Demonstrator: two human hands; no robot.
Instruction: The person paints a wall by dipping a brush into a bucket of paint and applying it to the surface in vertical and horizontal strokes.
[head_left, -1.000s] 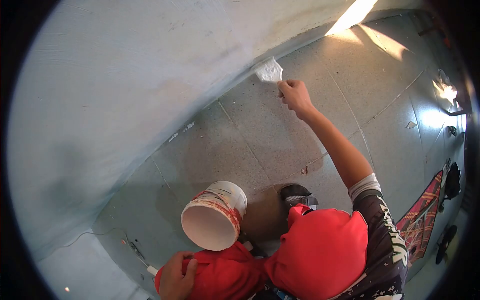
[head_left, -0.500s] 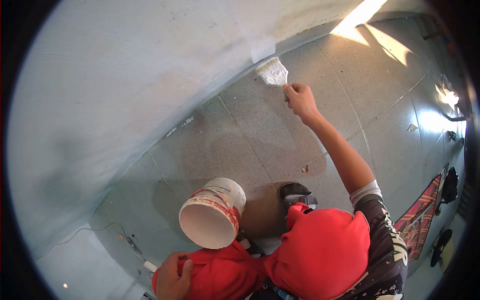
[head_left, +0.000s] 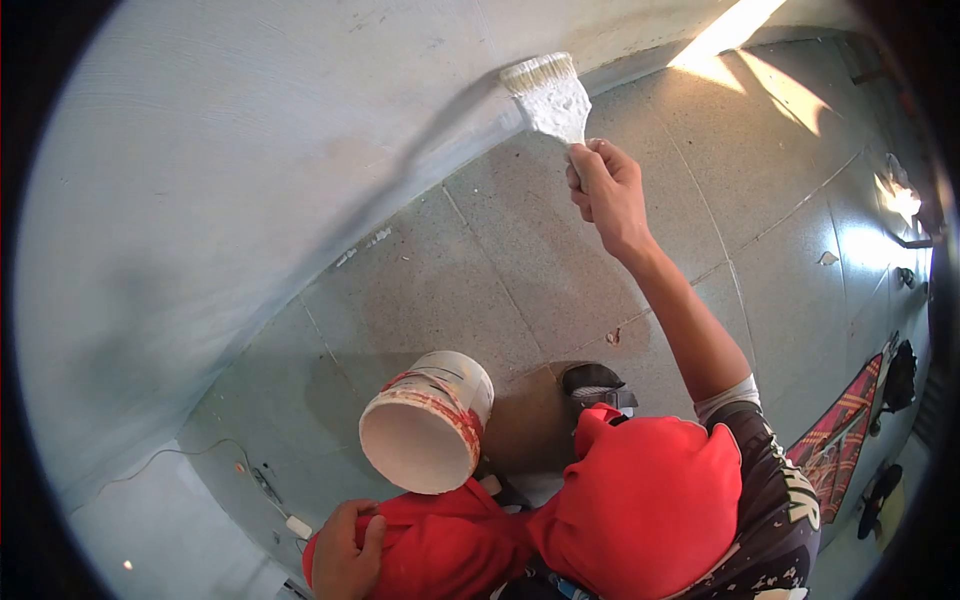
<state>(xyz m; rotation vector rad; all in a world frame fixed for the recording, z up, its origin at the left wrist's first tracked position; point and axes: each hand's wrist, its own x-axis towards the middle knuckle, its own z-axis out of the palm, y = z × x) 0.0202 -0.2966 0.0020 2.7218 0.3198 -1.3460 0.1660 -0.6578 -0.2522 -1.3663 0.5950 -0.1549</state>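
My right hand [head_left: 608,190] is closed around the handle of a wide, paint-coated brush [head_left: 557,108]. The pale bristles overlap the foot of the light wall [head_left: 330,130], just above the line where it meets the floor. At the lower left, my left hand [head_left: 345,555] lies over my red-trousered knee [head_left: 440,540], thumb apart from the fingers and nothing held. Beside that knee, a white bucket [head_left: 468,385] with red-stained sides has its mouth toward me; pale white shows inside.
Grey tiles make up the floor [head_left: 580,270]. My dark shoe [head_left: 592,382] stands right of the bucket. A cable with a white plug [head_left: 298,527] lies at lower left. Plaid cloth [head_left: 835,440] and dark footwear [head_left: 882,492] are at the right edge.
The brush has gone from just above the floor edge up and outward over the lower wall, my right hand moving with it. The left hand stays on the knee.
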